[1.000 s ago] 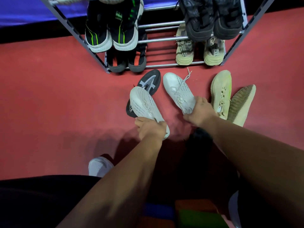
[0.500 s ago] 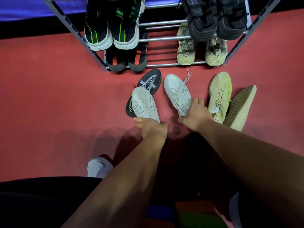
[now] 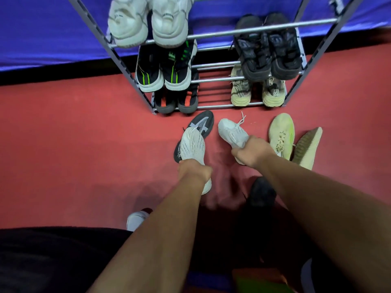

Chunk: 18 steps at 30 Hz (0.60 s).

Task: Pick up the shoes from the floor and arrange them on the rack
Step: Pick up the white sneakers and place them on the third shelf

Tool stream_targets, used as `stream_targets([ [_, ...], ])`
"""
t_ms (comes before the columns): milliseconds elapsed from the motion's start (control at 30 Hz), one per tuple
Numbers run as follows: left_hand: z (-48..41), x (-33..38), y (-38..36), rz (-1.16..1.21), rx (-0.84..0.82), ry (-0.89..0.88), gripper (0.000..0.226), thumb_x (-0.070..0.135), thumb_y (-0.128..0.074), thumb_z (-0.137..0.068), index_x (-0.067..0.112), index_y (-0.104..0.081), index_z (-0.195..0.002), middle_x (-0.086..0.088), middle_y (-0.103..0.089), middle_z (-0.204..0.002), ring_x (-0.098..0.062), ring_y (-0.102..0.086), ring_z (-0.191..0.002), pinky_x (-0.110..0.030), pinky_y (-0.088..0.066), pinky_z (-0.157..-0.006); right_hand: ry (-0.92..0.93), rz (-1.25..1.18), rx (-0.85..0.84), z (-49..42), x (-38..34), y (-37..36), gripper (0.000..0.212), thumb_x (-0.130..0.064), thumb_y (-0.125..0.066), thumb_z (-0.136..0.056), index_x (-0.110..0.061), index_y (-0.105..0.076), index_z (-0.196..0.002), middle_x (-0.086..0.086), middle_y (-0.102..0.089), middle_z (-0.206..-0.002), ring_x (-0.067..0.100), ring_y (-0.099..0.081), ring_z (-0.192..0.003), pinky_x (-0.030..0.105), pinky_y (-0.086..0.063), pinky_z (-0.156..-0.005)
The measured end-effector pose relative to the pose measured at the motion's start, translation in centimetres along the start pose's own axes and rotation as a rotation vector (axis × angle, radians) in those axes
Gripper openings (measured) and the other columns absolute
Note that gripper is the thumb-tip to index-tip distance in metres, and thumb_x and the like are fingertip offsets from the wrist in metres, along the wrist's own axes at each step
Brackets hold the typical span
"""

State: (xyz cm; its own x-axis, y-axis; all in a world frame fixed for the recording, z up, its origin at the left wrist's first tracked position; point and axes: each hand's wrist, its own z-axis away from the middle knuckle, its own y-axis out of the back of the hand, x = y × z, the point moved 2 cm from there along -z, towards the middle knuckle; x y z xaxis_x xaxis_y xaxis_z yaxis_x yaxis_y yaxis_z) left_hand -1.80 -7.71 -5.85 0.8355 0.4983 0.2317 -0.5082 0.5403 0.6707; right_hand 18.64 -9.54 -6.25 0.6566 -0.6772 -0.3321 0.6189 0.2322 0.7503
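Both hands, left hand (image 3: 193, 171) and right hand (image 3: 251, 152), each grasping a white shoe, have lifted the pair toward the rack (image 3: 262, 28) at upper frame, placement pending.

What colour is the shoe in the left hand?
White knit with fine dark speckles, seen in the head view.

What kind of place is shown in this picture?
Probably an indoor shoe-storage corner, perhaps in a home. A metal rack holds several pairs, more shoes such as a pale yellow shoe lie on the red floor, and blue fabric hangs behind.
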Motion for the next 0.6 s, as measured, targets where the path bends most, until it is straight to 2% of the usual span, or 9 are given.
stream_targets([
  [67, 1.7, 0.6, 2.3, -0.1, -0.053, -0.044, 0.058, 0.033, -0.072, -0.082, 0.004, -0.062, -0.131, -0.013, -0.065, -0.128, -0.031, -0.069, -0.109, -0.034, -0.052, -0.079, 0.01, 0.004, -0.015, 1.1, -0.3, 0.5, 0.04, -0.051, -0.067, -0.084, -0.014, -0.063, -0.1, 0.01, -0.07, -0.096, 0.032, -0.061, -0.084, 0.029, -0.047, -0.073],
  [100, 2.4, 0.8, 3.5, -0.143, -0.082, -0.062, 0.053, 0.032, -0.073, -0.083, 0.005, -0.064, -0.128, -0.012, -0.066, -0.124, -0.031, -0.069, -0.106, -0.034, -0.053, -0.079, 0.016, 0.018, -0.036, 2.0, -0.6, 1.0, 0.038, -0.048, -0.067, -0.088, -0.012, -0.064, -0.102, 0.01, -0.069, -0.097, 0.031, -0.062, -0.086, 0.029, -0.047, -0.074],
  [200, 4.7, 1.8, 7.2, -0.236, -0.148, -0.1, 0.052, 0.031, -0.075, -0.084, 0.01, -0.062, -0.13, -0.01, -0.064, -0.124, -0.032, -0.065, -0.107, -0.037, -0.053, -0.085, 0.088, 0.167, -0.107, 3.8, -1.8, 3.0, 0.037, -0.044, -0.063, -0.095, -0.011, -0.071, -0.112, 0.012, -0.068, -0.103, 0.033, -0.064, -0.098, 0.028, -0.046, -0.079],
  [267, 6.3, 2.9, 9.8, -0.301, -0.153, -0.132, 0.052, 0.03, -0.076, -0.084, 0.012, -0.063, -0.131, -0.011, -0.065, -0.127, -0.034, -0.066, -0.111, -0.038, -0.054, -0.089, 0.141, 0.319, -0.151, 5.2, -3.3, 5.3, 0.035, -0.043, -0.062, -0.095, -0.011, -0.072, -0.107, 0.01, -0.063, -0.095, 0.03, -0.057, -0.091, 0.028, -0.042, -0.076],
  [333, 7.8, 4.0, 12.4, -0.372, -0.124, -0.187, 0.052, 0.032, -0.076, -0.082, 0.013, -0.066, -0.129, -0.011, -0.067, -0.125, -0.034, -0.067, -0.108, -0.036, -0.054, -0.086, 0.17, 0.43, -0.174, 6.4, -5.3, 8.1, 0.036, -0.044, -0.064, -0.092, -0.01, -0.073, -0.099, 0.008, -0.062, -0.087, 0.031, -0.057, -0.085, 0.03, -0.045, -0.073],
  [433, 10.0, 6.1, 16.5, -0.398, -0.101, -0.267, 0.035, 0.028, -0.074, -0.079, 0.012, -0.071, -0.109, -0.01, -0.073, -0.101, -0.03, -0.071, -0.083, -0.031, -0.054, -0.071, 0.186, 0.486, -0.203, 8.6, -8.1, 13.1, 0.039, -0.042, -0.064, -0.087, -0.008, -0.062, -0.068, 0.0, -0.064, -0.061, 0.024, -0.055, -0.066, 0.031, -0.051, -0.067],
  [500, 11.6, 7.5, 19.2, -0.402, -0.107, -0.285, 0.017, 0.024, -0.072, -0.084, 0.009, -0.066, -0.087, -0.009, -0.064, -0.076, -0.026, -0.06, -0.06, -0.026, -0.046, -0.058, 0.206, 0.471, -0.211, 10.7, -9.7, 16.8, 0.042, -0.036, -0.063, -0.09, -0.001, -0.053, -0.07, -0.004, -0.054, -0.041, 0.016, -0.048, -0.05, 0.028, -0.043, -0.055],
  [567, 13.4, 8.9, 21.9, -0.422, -0.102, -0.305, 0.03, 0.024, -0.07, -0.091, 0.011, -0.054, -0.07, -0.009, -0.048, -0.063, -0.022, -0.045, -0.05, -0.024, -0.038, -0.053, 0.237, 0.456, -0.156, 12.8, -11.2, 20.4, 0.042, -0.032, -0.067, -0.089, -0.004, -0.061, -0.058, -0.003, -0.054, -0.044, 0.013, -0.047, -0.044, 0.025, -0.041, -0.049],
  [600, 14.3, 9.6, 23.4, -0.427, -0.081, -0.33, 0.032, 0.025, -0.072, -0.09, 0.011, -0.053, -0.068, -0.009, -0.046, -0.062, -0.022, -0.044, -0.049, -0.024, -0.04, -0.053, 0.266, 0.472, -0.107, 13.7, -11.9, 22.1, 0.045, -0.034, -0.069, -0.087, -0.009, -0.064, -0.049, -0.003, -0.054, -0.047, 0.014, -0.047, -0.045, 0.024, -0.04, -0.047],
])
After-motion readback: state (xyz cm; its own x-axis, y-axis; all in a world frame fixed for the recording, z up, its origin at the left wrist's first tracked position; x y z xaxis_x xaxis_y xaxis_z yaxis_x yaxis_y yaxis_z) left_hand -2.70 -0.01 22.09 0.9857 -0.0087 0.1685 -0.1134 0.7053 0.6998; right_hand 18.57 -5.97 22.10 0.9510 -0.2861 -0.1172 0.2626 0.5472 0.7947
